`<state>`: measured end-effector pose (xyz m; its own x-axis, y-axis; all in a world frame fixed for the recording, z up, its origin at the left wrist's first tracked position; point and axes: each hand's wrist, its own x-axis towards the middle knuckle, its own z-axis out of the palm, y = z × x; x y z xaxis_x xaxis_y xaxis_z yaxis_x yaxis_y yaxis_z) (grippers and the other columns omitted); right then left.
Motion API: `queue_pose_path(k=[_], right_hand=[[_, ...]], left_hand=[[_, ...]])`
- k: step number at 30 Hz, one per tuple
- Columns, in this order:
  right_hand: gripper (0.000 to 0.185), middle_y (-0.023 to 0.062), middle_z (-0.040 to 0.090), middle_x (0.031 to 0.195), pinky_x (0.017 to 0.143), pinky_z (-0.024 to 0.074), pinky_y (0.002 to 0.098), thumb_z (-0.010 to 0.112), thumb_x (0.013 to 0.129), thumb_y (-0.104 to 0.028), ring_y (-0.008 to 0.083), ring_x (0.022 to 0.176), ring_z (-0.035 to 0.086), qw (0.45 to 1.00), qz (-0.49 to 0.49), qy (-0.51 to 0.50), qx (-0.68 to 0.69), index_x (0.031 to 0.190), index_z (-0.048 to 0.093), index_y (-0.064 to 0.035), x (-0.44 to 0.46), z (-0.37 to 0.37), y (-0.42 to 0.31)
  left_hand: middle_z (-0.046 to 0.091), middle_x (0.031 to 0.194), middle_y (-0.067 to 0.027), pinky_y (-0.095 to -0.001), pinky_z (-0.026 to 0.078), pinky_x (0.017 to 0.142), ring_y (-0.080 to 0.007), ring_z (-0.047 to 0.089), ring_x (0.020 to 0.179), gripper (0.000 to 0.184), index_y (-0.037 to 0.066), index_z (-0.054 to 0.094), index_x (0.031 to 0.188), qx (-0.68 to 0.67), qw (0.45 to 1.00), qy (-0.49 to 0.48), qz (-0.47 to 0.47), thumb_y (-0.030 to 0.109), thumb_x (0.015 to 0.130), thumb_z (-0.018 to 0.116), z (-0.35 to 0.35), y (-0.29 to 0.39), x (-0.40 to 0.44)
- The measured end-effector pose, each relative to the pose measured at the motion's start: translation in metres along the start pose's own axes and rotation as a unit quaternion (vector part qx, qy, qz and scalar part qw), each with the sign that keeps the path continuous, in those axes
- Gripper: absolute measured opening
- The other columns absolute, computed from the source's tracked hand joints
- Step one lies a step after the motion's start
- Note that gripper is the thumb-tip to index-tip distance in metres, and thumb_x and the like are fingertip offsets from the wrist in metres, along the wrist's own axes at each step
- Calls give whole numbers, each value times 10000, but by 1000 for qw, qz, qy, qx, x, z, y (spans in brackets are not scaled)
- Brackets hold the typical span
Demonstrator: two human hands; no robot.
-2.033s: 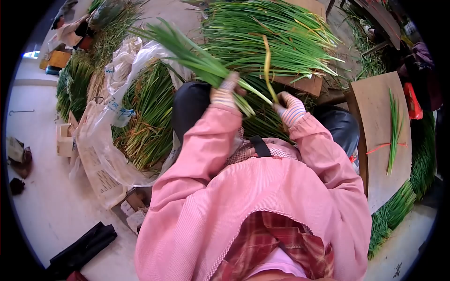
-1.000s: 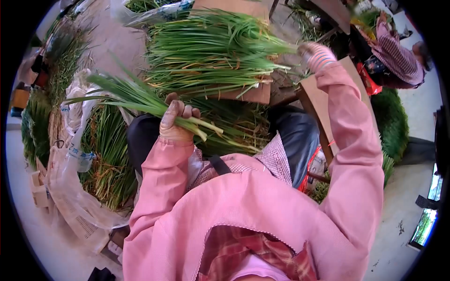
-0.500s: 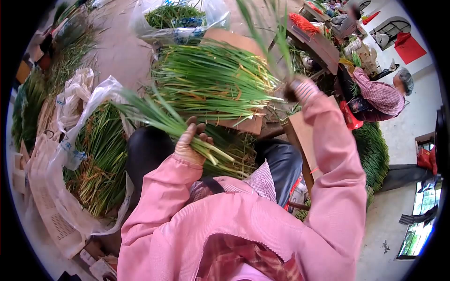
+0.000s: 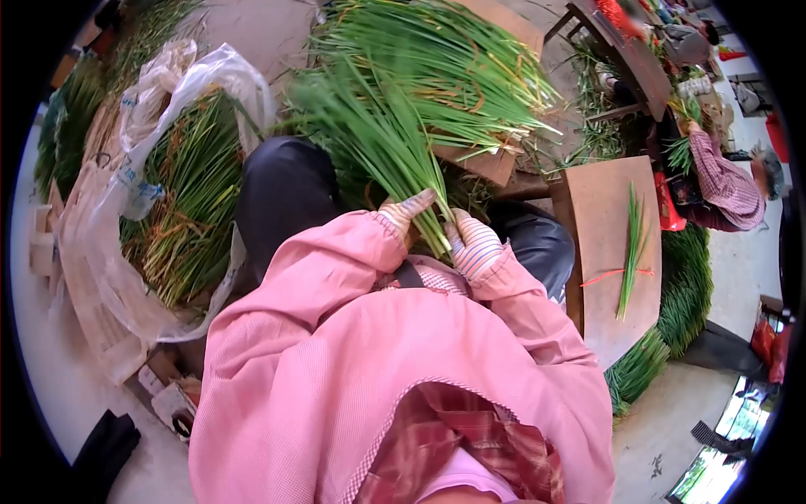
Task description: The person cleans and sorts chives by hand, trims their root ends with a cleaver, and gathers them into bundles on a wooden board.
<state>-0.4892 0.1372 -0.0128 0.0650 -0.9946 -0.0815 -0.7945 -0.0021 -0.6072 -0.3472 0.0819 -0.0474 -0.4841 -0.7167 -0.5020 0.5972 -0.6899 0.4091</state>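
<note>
A bunch of garlic chives (image 4: 395, 143) stands out from between my two hands, its pale stem ends toward my body and its leaves fanning up and left. My left hand (image 4: 406, 212), in a soiled light glove, is closed around the stems. Close beside it, my right hand (image 4: 473, 242), in a striped glove, grips the same stems near their lower ends. Beyond the bunch, a large pile of chives (image 4: 453, 67) lies on a brown board (image 4: 483, 164). At the right, a small bundle of chives (image 4: 631, 252) rests across a red tie (image 4: 600, 275) on another board (image 4: 604, 189).
At my left stands an open clear plastic bag (image 4: 113, 277) full of chives. Stacked green bundles (image 4: 684, 286) line the far side of the right board. A co-worker in a checked shirt (image 4: 726, 181) sits at the right, near a dark wooden bench (image 4: 634, 59).
My right hand has come down from the upper right, where it held some blurred leaves upright, to the bunch in my left hand. The view has shifted, revealing more of the right board.
</note>
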Motion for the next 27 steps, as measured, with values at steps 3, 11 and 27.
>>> queue_pose_path(k=[3, 11, 27], right_hand=[[237, 203, 560, 710, 557, 442, 418, 498, 807, -146, 352, 642, 557, 992, -9, -78, -99, 1012, 469, -30, -2, 5, -8], [304, 156, 586, 836, 657, 464, 329, 528, 781, -110, 284, 771, 587, 979, -65, -194, 19, 1053, 444, -7, 7, 4, -16], [248, 39, 600, 851, 702, 435, 214, 595, 798, -169, 99, 770, 530, 874, 105, 35, 473, 978, 573, 0, 101, 30, -16]], left_hand=[[588, 918, -78, -362, 479, 715, -232, 574, 835, 357, 61, 533, 1003, 8, 999, 22, -39, 191, 706, 683, -6, 0, 0], [580, 961, -87, -427, 480, 729, -257, 571, 860, 424, 121, 482, 1106, -102, 993, 20, -64, 96, 716, 647, -14, 11, 3], [604, 895, -103, -365, 499, 687, -252, 595, 762, 295, 27, 543, 1006, -42, 999, -10, -17, 101, 732, 623, -23, 14, 1]])
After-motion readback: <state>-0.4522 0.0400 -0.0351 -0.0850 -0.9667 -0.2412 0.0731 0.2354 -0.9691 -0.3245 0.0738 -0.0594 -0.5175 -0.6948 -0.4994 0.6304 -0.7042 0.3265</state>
